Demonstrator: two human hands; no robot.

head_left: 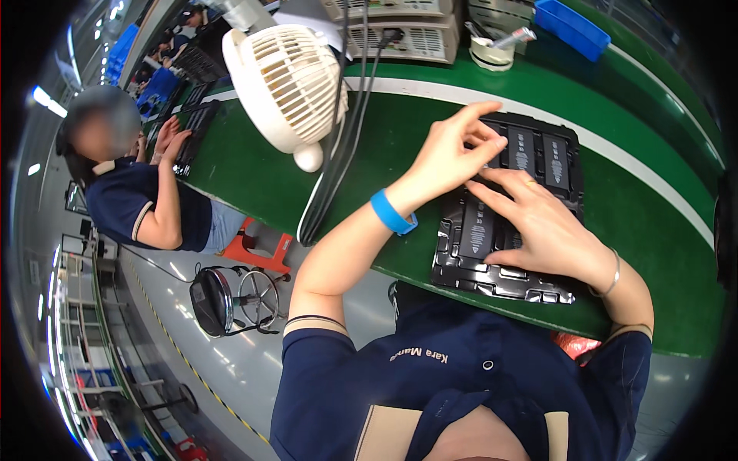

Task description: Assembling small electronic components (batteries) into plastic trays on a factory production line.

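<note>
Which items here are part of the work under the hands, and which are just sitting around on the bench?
In use:
- black moulded tray
- dark flat parts seated in its pockets
- left hand and right hand, both resting on the tray

Lying about:
- white desk fan
- blue bin
- tape roll
- black cables

A glossy black moulded plastic tray (492,280), at centre right of the frame, is seen with bright glints along its ribbed rim. Matt dark slabs (521,150) with a smooth finish are held in its pockets. The bench surface (254,173) is shown as smooth green material with a soft sheen and a white painted stripe. At upper centre, a cream fan (286,81) of smooth plastic is seen. A smooth blue wristband (392,213), apparently rubbery, and a thin shiny metal bangle (611,278) are worn.
</note>
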